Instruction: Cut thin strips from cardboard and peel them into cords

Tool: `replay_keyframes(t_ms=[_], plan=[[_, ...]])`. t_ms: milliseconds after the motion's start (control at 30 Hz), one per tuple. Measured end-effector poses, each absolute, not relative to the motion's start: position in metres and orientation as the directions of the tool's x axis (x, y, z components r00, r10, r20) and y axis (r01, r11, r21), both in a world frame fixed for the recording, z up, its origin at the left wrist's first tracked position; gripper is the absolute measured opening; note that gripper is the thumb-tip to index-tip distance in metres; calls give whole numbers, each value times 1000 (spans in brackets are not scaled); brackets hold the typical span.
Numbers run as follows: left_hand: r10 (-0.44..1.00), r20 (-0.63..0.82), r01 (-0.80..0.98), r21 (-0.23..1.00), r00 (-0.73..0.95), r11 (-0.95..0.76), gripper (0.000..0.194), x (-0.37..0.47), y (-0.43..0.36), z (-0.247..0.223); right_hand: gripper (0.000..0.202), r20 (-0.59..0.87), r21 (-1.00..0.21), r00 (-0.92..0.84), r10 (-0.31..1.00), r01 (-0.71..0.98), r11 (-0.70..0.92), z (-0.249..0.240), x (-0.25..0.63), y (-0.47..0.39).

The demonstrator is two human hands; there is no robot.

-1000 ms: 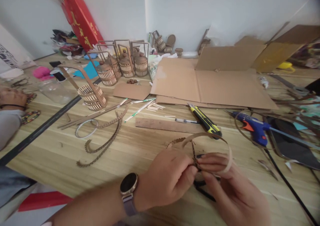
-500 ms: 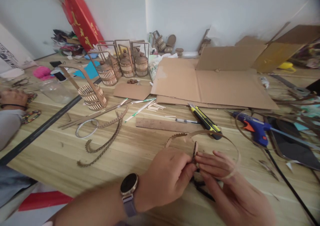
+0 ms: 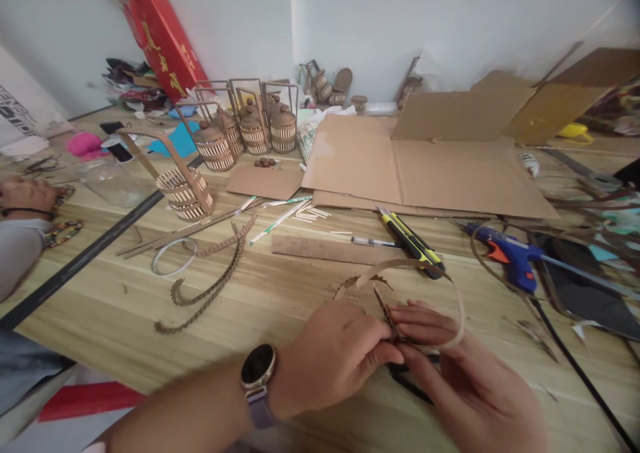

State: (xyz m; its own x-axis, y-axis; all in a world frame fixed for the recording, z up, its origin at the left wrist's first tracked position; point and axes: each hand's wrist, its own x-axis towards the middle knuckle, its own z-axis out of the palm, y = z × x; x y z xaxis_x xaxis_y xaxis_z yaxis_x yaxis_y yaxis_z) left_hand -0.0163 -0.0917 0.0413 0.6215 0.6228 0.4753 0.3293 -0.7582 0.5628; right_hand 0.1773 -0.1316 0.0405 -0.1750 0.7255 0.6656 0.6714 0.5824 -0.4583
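Both my hands meet at the lower middle over the wooden table. My left hand, with a watch on its wrist, pinches a small corrugated cardboard piece between thumb and fingers. Fingers pressed together, my right hand grips the same piece from the other side. A thin tan cardboard strip loops up from the hands and arches over the right one. Part of a black object shows beneath them; what it is cannot be made out.
A yellow-black cutter and a blue glue gun lie beyond my hands. Curved corrugated strips and a white ring are left. Small baskets and cardboard sheets stand behind. Another person's hand rests far left.
The cardboard piece has tilted left at its top, and the looped strip has shifted slightly left. My left thumb has moved right, closer to my right hand.
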Motion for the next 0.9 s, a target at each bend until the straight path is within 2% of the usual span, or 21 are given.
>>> replay_keyframes(t_ms=[200,500,600,767,900], plan=[[539,509,291,487,671,-823,38,-17,-89,38,9,655,-512,-174,735,613,601,45,175,-129],[496,503,258,470,708,-844,31,-14,-88,41,11,652,-635,-54,756,505,584,45,166,-130],[484,528,228,477,698,-849,30,-15,-88,39,12,644,-648,-49,763,496,579,44,166,-131],[471,474,228,482,744,-846,21,-17,-88,37,14,631,-661,-54,774,483,574,45,168,-131],[480,506,226,483,717,-846,26,-17,-87,41,13,627,-662,-56,777,487,569,45,169,-131]])
